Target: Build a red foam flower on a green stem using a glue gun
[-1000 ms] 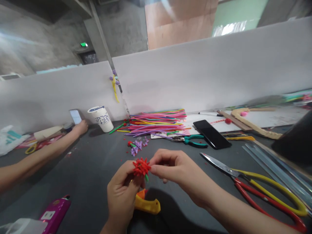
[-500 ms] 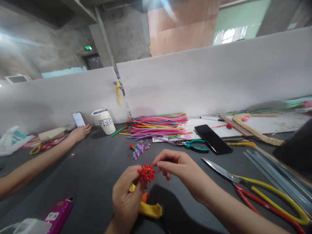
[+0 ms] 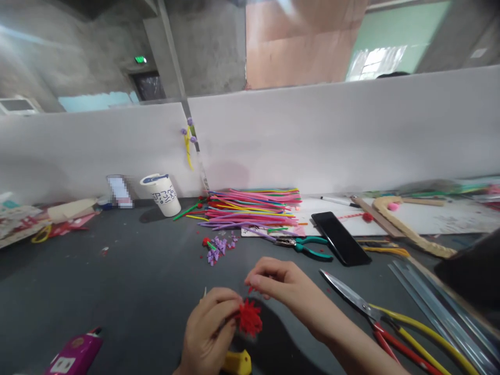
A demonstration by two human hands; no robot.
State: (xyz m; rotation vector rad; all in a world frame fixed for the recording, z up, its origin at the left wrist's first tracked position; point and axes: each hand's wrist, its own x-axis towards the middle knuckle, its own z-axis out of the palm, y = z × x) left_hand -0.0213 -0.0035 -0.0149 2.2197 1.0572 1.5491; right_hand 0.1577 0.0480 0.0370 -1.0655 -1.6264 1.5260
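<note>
left hand [image 3: 211, 330]: thumb and fingers pinching the red flower [image 3: 250, 320] by its left side.
right hand [image 3: 283, 278]: thumb and forefinger pinching a small red piece [image 3: 251, 289] just above the flower; can't tell if the two touch.
red flower: held up over the dark desk [image 3: 144, 291], right of the left fingers; roundish head, crowded short pointed petals, red all over, slightly blurred.
yellow handle [image 3: 239, 363]: just below left hand, partly hidden.
purple bits [image 3: 219, 249]: loose pile beyond the hands.
stem bundle [image 3: 253, 205]: mostly pink, some yellow, purple and blue, behind the pile.
pliers [image 3: 308, 246]: teal grips, no brand legible.
purple device [image 3: 74, 354]: pale label patch, text not readable.
white cup [image 3: 161, 195]: dark blue lettering-like marks, can't make out words.
phone screen [image 3: 120, 191]: pixelated, unreadable.
green sign [image 3: 139, 60]: lit, too small to read.
</note>
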